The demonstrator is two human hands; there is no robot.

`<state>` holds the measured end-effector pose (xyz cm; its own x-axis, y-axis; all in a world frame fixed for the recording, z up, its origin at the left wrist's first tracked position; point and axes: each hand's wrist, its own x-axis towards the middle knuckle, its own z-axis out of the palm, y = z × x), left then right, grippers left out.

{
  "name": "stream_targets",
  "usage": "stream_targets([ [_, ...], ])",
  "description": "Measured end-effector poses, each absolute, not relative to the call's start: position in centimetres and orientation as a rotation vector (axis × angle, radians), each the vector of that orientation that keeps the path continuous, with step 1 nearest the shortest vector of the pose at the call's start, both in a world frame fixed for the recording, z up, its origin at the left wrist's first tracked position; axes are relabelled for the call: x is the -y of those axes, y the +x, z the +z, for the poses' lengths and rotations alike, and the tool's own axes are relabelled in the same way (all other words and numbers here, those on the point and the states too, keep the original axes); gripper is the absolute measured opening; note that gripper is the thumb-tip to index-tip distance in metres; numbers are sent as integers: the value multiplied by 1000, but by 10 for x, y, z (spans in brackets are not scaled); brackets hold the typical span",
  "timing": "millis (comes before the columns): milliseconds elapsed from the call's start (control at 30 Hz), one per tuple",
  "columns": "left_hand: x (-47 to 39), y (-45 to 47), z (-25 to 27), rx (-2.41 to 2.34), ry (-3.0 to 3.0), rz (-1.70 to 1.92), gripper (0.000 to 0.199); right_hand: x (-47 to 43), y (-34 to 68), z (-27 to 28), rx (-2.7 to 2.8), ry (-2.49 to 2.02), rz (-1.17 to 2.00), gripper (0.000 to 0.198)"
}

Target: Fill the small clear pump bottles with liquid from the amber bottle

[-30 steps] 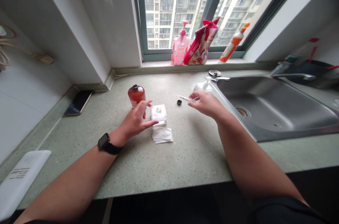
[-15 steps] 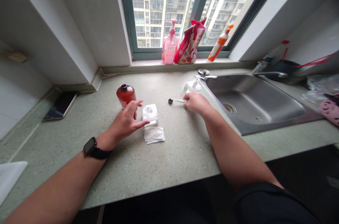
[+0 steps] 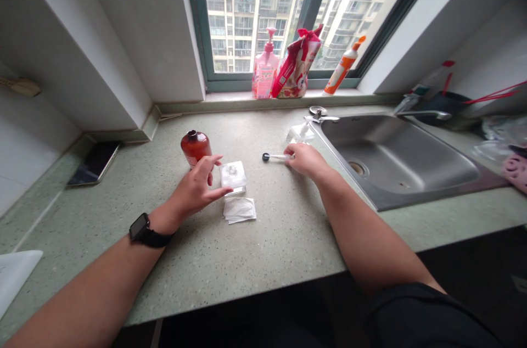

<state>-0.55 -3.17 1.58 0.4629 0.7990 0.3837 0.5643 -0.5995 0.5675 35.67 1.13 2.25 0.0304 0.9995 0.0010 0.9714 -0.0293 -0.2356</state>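
My left hand [image 3: 196,186] is open, with thumb and fingers spread beside a clear square bottle [image 3: 233,175]. The thumb tip is at the bottle's near side; I cannot tell whether it touches. Just beyond the fingers stands an uncapped amber-red bottle [image 3: 195,146]. My right hand [image 3: 303,159] is closed in a pinch on a slim whitish stem with a round black end [image 3: 265,157], low over the counter; its other end is hidden by the fingers. Behind that hand is a clear container with a pump top [image 3: 300,133], partly hidden. Folded white tissues [image 3: 239,209] lie in front of the square bottle.
A steel sink [image 3: 376,205] is set into the counter [image 3: 263,265] at right, with a drain fitting [image 3: 319,113] near its corner. A phone [image 3: 94,164] lies at far left. On the sill stand a pink pump bottle [image 3: 264,73], red bag [image 3: 297,65] and orange-white bottle [image 3: 341,71].
Both hands keep almost the same positions. The black end of the stem has turned slightly. The view has shifted a little.
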Motion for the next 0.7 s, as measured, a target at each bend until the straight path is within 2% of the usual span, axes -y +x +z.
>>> stream_targets([
  [533, 32, -5, 15, -1151, 2380, 901, 74, -12, 362, 20, 2085, -2084, 304, 35],
  [700, 33, -5, 15, -1141, 2380, 915, 74, -9, 362, 23, 2087, -1985, 231, 31],
])
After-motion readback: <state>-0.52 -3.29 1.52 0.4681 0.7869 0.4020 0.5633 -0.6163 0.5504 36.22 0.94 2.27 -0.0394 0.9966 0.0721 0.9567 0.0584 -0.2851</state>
